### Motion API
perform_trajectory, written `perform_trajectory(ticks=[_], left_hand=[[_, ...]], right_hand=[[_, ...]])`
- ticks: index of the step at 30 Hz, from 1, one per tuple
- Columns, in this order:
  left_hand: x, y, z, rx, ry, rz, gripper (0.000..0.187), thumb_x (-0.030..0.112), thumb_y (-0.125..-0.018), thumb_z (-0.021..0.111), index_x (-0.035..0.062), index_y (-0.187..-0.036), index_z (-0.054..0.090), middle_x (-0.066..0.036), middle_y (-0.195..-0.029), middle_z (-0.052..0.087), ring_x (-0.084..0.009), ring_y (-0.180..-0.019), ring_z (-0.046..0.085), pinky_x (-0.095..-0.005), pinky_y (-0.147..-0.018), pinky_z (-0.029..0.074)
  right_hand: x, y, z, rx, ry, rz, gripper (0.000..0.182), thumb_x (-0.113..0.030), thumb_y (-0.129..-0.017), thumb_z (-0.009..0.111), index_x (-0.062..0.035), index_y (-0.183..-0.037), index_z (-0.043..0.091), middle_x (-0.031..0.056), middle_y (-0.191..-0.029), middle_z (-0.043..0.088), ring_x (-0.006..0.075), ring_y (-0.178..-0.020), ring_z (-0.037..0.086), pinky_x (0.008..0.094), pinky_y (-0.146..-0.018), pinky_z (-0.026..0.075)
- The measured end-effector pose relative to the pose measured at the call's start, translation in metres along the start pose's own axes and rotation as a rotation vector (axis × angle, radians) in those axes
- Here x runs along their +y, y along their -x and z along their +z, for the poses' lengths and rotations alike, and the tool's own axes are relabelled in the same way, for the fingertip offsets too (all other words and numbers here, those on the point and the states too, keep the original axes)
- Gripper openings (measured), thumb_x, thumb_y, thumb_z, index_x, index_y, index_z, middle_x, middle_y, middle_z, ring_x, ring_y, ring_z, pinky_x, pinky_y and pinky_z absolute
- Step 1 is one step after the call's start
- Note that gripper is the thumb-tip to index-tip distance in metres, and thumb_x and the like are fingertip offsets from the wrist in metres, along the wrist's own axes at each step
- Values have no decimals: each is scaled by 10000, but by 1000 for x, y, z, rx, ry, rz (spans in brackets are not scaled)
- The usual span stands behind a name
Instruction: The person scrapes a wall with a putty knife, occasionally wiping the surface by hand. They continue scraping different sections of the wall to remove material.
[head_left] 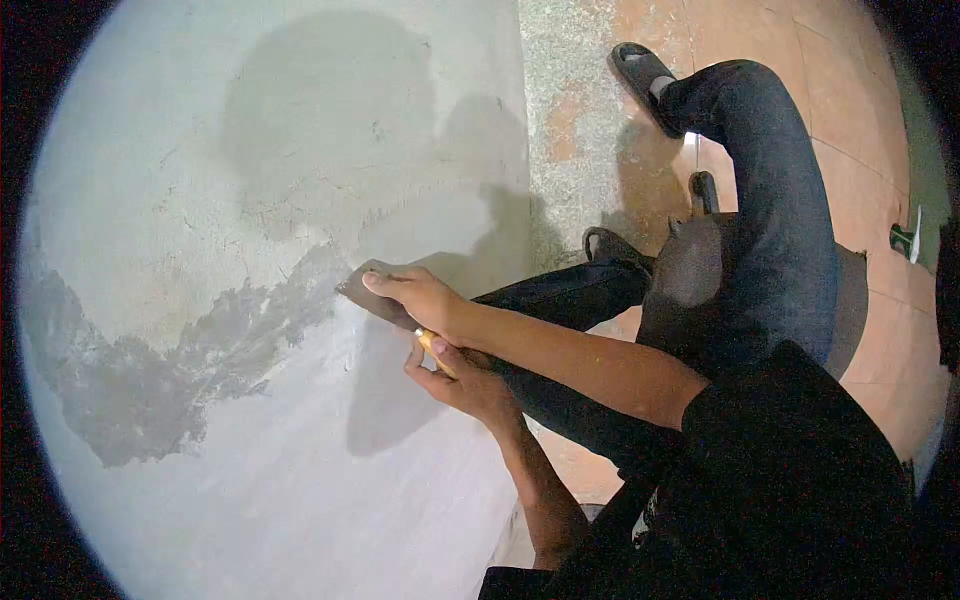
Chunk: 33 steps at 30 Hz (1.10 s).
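Note:
A scraper with a wide, dark blade (pixel 378 299) and a yellow handle (pixel 436 354) is held against the wall (pixel 280 480). My left hand (pixel 465 385), the lower one, is closed around the handle. Above it, my right hand (pixel 425 300) grips the blade, its thumb pressed on the blade's face and its other fingers largely hidden. The blade's left corner is by the right end of a rough grey patch (pixel 150 395). Smooth pale coating lies below this patch, and older, marked wall surface above.
Tiled floor (pixel 860 150) runs along the right, with a rough, speckled strip (pixel 565 130) beside the wall. My bent legs (pixel 775 170) and dark sandals (pixel 640 80) are near the wall. A small green and white object (pixel 905 240) lies at far right.

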<state>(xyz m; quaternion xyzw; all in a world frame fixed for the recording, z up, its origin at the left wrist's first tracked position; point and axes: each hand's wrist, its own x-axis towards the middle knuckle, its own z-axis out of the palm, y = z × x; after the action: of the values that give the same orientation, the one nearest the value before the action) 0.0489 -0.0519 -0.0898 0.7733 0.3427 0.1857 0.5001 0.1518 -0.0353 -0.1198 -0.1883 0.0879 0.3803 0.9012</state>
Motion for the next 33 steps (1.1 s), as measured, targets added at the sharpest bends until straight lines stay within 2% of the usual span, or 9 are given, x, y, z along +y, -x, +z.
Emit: perform_trajectory(ticks=[2, 10, 14, 18, 22, 27, 30, 31, 33], left_hand=[[-10, 1, 1, 47, -52, 135, 377, 345, -948, 466, -4, -1074, 397, -100, -845, 536, -105, -699, 515, -217, -580, 432], [4, -18, 12, -80, 21, 81, 431, 397, -929, 493, -3, -1066, 410, -59, -783, 511, -71, -626, 442, -193, -525, 355], [2, -4, 22, 87, -45, 167, 403, 388, -939, 477, 11, -1062, 404, -17, -692, 490, -56, -581, 421, -194, -482, 318], [11, -14, 18, -51, 4, 116, 423, 394, -940, 470, -3, -1058, 387, -46, -726, 503, -67, -595, 445, -197, -493, 356], [1, -10, 23, 81, 52, 181, 379, 354, -957, 446, -3, -1069, 379, -46, -745, 500, -61, -588, 454, -183, -497, 359], [8, -24, 12, -99, 25, 89, 408, 355, -949, 462, -18, -1090, 376, -45, -731, 519, -74, -615, 482, -199, -508, 399], [-2, -19, 21, 51, -13, 207, 410, 363, -947, 466, -14, -1083, 382, -44, -737, 529, -82, -642, 506, -197, -527, 411], [4, -9, 20, 26, 32, 141, 412, 372, -944, 470, -9, -1078, 388, -52, -771, 537, -93, -682, 526, -199, -567, 427], [2, -14, 23, 10, 56, 133, 405, 371, -945, 467, -6, -1071, 390, -53, -774, 536, -90, -677, 520, -201, -557, 423]], right_hand=[[2, 5, -7, -11, 71, 26, 372, -377, -915, 512, -21, -951, 613, -3, -773, 556, 70, -657, 491, 220, -579, 405], [9, -3, -9, 34, 1, -57, 404, -378, -915, 512, 2, -997, 624, 9, -811, 584, 81, -747, 497, 241, -698, 414], [-6, -7, -9, 67, 146, -46, 397, -371, -915, 512, 2, -985, 630, 3, -795, 577, 81, -746, 490, 243, -707, 411], [-25, -7, -1, 106, 130, -78, 377, -347, -909, 525, 2, -1003, 635, 33, -822, 596, 88, -782, 514, 254, -722, 421], [-11, -8, 0, 161, 227, -238, 413, -357, -906, 520, 37, -970, 627, 26, -760, 578, 91, -704, 487, 268, -647, 416], [-33, -12, 6, 129, 59, -44, 410, -343, -903, 532, 38, -1027, 619, 35, -835, 613, 99, -762, 512, 256, -728, 427], [-31, -2, 5, 115, 89, -74, 406, -341, -903, 530, 32, -1038, 619, 33, -849, 615, 96, -766, 510, 254, -720, 427], [-26, 1, 3, 110, 147, -230, 341, -303, -882, 556, 25, -932, 632, 40, -789, 596, 128, -746, 502, 300, -718, 423], [-29, -4, 5, 160, 133, -221, 353, -312, -881, 556, 28, -936, 631, 41, -790, 596, 128, -749, 502, 302, -717, 424]])
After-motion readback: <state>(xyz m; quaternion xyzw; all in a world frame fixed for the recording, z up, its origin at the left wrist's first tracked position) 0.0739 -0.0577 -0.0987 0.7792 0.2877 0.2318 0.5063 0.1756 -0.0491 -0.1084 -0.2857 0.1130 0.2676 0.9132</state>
